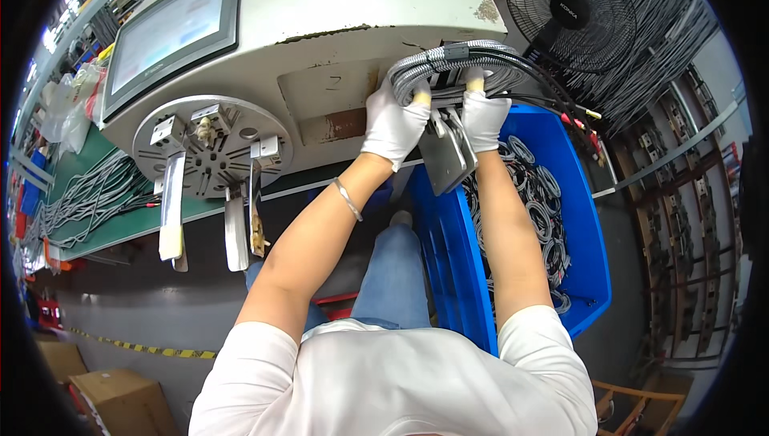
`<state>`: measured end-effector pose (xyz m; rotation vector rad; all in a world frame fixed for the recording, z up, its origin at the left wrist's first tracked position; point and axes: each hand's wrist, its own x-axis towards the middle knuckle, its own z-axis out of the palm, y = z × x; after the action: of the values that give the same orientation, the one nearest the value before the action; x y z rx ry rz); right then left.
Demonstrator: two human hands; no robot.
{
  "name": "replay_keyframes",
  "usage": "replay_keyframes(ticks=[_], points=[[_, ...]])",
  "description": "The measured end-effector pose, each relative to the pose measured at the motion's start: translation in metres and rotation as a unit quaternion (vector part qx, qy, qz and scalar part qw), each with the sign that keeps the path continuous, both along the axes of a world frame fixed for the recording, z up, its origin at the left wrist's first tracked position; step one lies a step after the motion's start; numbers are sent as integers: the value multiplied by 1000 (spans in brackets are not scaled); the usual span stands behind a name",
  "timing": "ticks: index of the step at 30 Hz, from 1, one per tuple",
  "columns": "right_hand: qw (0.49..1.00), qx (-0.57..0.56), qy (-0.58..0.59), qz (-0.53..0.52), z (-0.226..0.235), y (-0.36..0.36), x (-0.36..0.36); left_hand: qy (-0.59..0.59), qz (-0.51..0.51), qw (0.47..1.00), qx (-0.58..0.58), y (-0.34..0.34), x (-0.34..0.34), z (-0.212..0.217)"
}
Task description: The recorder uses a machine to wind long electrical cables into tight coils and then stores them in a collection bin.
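Observation:
My left hand [392,126], in a white glove with a yellowish thumb tip, grips the near left side of a coil of grey braided cable [416,64]. On the coil's near right side my right hand [484,122], gloved the same way, is closed too. The coil sits at the right end of the machine, around a fixture whose flat metal plates [447,155] stick out toward me between my hands. A dark tape band [456,53] wraps the coil's far side. Black cable ends trail off to the right, with red-tipped connectors [573,122]. My fingers behind the coil are hidden.
A blue bin [448,248] holding several coiled cables stands below my right arm. Left, a slotted metal disc [210,165] carries protruding metal arms, under a touchscreen [170,29]. Loose grey cables [100,195] lie on the green bench. A black fan [570,7] stands far right.

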<state>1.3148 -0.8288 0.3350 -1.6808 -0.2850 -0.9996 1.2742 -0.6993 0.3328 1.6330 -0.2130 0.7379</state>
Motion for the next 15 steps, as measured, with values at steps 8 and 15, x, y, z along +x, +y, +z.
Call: replay_keyframes(ticks=[8,15], points=[[990,90,-3,111,-49,-13,31,-34,-37,998,-37,2,4,-9],[903,-408,-68,-120,-28,-31,19,-15,-16,999,-30,1,8,-16]])
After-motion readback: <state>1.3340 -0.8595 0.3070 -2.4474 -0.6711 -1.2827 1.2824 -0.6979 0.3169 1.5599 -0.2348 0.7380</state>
